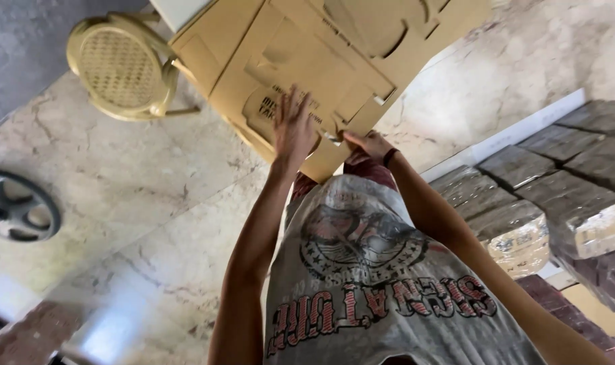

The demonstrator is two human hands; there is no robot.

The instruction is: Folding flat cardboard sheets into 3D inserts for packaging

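Cardboard (307,61), flat and cut out, leans in front of me beside a yellow chair (121,67). My left hand (292,128) presses on it, fingers spread wide; my right hand (368,143) pinches its lower edge.

L grip (295,128) flat, R grip (370,144) curled.

Marble floor (138,203) bears a yellow chair (121,67), wrapped bundles (524,209), possibly a wheel (13,206).
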